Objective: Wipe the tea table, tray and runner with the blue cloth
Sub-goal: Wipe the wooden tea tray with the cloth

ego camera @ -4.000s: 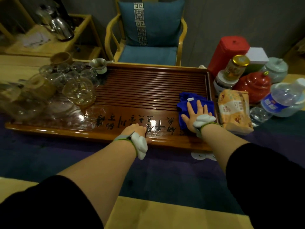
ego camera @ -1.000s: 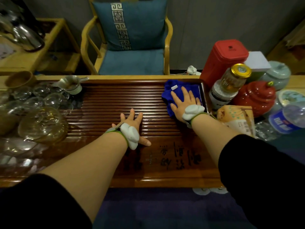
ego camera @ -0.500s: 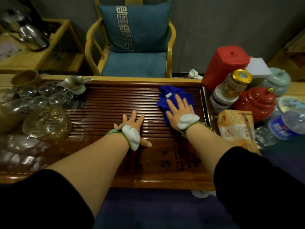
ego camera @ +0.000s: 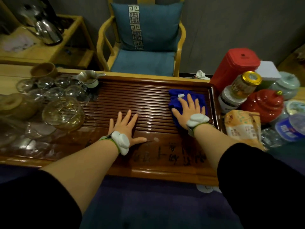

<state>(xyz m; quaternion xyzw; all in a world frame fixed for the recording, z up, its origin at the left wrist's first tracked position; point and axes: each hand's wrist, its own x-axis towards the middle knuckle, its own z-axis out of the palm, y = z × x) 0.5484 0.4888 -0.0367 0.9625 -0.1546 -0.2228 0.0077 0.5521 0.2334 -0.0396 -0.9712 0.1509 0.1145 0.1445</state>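
Tray point(ego camera: 165, 164) wet-looking, so cloth may just smear | glassware point(ego camera: 63, 112) (crowded at left) could topple under a long stroke | cloth point(ego camera: 177, 100) at far right corner beneath flat, spread right hand point(ego camera: 188, 111) | left hand point(ego camera: 126, 128) splayed, bracing mid-tray

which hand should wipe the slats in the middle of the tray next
Right. The right hand already presses flat on the blue cloth at the tray's right end; the left hand rests bare on the slats, holding nothing.

Light wood tea table point(ego camera: 14, 75), purple runner point(ego camera: 148, 199), wooden tray point(ego camera: 165, 164), red tin point(ego camera: 234, 68), jars at right
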